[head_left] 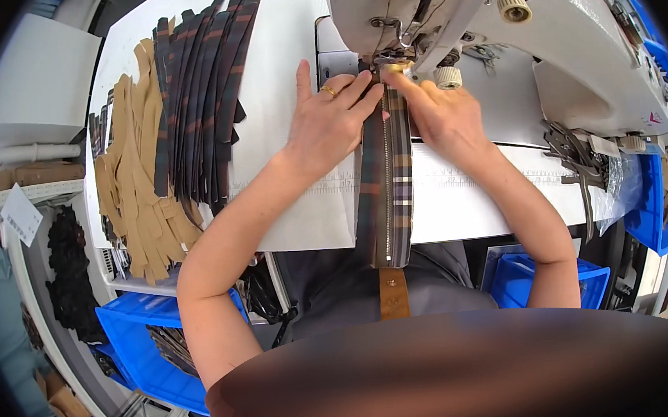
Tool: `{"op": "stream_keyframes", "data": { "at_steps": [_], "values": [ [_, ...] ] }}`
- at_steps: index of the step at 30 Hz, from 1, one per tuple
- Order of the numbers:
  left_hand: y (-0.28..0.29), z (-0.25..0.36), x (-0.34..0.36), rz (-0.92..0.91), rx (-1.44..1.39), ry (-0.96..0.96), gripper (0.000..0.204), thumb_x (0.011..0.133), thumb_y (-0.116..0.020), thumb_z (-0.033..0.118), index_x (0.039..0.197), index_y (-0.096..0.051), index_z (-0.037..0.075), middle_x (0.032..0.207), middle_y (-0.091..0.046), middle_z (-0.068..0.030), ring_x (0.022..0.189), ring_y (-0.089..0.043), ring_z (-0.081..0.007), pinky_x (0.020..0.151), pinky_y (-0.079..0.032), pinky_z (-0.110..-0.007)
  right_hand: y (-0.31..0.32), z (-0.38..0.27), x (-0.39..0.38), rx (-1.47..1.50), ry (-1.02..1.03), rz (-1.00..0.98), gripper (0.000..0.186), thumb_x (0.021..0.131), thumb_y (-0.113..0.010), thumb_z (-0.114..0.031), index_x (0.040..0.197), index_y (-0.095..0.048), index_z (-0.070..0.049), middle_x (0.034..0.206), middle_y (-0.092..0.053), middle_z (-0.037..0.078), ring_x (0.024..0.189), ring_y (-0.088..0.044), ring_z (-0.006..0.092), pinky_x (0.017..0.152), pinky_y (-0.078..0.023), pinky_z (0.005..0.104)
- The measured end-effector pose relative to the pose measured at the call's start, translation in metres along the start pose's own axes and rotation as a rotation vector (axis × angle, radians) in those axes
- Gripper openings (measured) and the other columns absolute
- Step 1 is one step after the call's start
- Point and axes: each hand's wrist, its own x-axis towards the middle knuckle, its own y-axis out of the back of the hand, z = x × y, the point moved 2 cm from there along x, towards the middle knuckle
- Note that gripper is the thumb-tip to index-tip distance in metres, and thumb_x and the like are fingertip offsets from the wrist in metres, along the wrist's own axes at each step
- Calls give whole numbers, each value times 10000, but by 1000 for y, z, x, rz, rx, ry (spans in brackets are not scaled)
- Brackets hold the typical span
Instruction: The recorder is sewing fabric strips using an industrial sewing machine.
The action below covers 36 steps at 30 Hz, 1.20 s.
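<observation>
A long plaid fabric strip [402, 195] with a metal zipper [385, 204] runs from the sewing machine [540, 35] over the table's front edge. A brown tab [394, 298] shows below its near end. My left hand [331, 118], a ring on one finger, lies on the strip's left edge. Its outermost finger sticks out; the others close on the fabric near the zipper. My right hand [444, 113] grips the right side, its index finger stretched to the strip beside the presser foot [395, 64]. The right thumb is hidden.
Tan strips [139, 169] and dark plaid strips [210, 85] lie heaped on the white table [292, 220] at left. Dark scraps [577, 154] and clear plastic [619, 186] lie at right. Blue bins [146, 364] stand below and right; small scissors [485, 55] lie behind the machine's needle area.
</observation>
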Motion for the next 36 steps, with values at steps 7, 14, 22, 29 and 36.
{"op": "stream_keyframes", "data": {
  "at_steps": [7,14,22,29,36],
  "values": [
    [-1,0,-2,9,-44,-13,310,816,-682,196,1125,-674,179,1183,-646,29,1065,-572,-125,1049,-184,-664,-8,6,-6,51,-45,-4,424,870,-592,-80,1283,-561,-174,704,-561,51,539,-567,244,495,-454,364],
    [6,4,5,113,-1,-46,250,801,-698,224,1029,-662,127,1131,-623,-19,1064,-554,-186,990,-283,-648,-7,5,-5,25,-56,-16,366,874,-598,-78,1232,-599,-154,717,-571,55,586,-583,246,540,-460,364],
    [61,50,-78,14,-396,-3,191,804,-695,149,994,-689,128,1186,-623,-7,1122,-569,-207,1057,-271,-541,32,-17,-55,165,14,51,188,756,-680,-4,941,-652,-28,900,-619,99,821,-604,287,677,-472,399],
    [67,66,-99,-103,-281,14,287,793,-676,124,1078,-693,150,1186,-634,6,1085,-599,-202,1034,-306,-530,53,-88,-96,507,303,-35,321,685,-722,-19,982,-624,51,1085,-630,168,977,-638,316,832,-537,387],
    [64,66,-100,-68,-262,-7,302,782,-681,138,1080,-692,183,1183,-629,34,1086,-581,-187,1023,-301,-552,46,-113,-104,346,267,-29,363,671,-732,-56,1002,-614,32,1070,-620,135,935,-640,270,775,-542,344]
  ]
}}
